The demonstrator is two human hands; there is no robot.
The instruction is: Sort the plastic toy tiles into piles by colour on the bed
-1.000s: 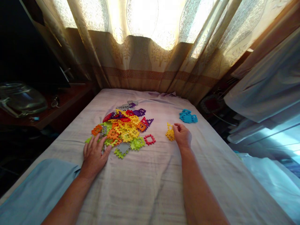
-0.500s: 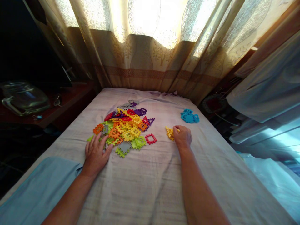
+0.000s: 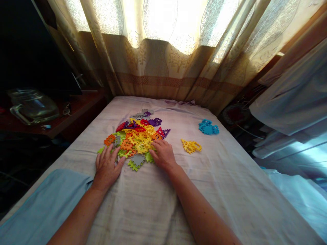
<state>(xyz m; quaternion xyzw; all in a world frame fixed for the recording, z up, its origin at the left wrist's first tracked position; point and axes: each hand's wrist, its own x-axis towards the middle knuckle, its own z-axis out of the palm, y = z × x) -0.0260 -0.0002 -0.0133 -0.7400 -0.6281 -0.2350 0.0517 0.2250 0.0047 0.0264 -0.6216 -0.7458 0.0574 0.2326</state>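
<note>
A mixed pile of notched plastic building tiles [image 3: 141, 147] in yellow, orange, green, red, purple and grey lies on the sheet. My left hand [image 3: 108, 167] rests open at the pile's near left edge, fingers spread and fingertips by orange, grey and green tiles. At the right edge, my right hand [image 3: 165, 154] reaches over the pile with thumb and fingers apart, touching yellow and green tiles. It covers the spot of a red square frame. To its right is a small group of yellow tiles [image 3: 191, 146]. Farther back lies a group of blue tiles [image 3: 208, 127].
The tiles lie on a pale bedsheet [image 3: 178, 190]. A light blue cloth [image 3: 48, 200] is at the near left. On a dark wooden stand to the left are a glass jug [image 3: 34, 106] and a dark screen. Curtains [image 3: 163, 64] hang behind the bed.
My right hand has let go of the yellow tile at the small yellow group and moved left to the mixed pile. My left hand stays at the pile's edge. The view shifted slightly.
</note>
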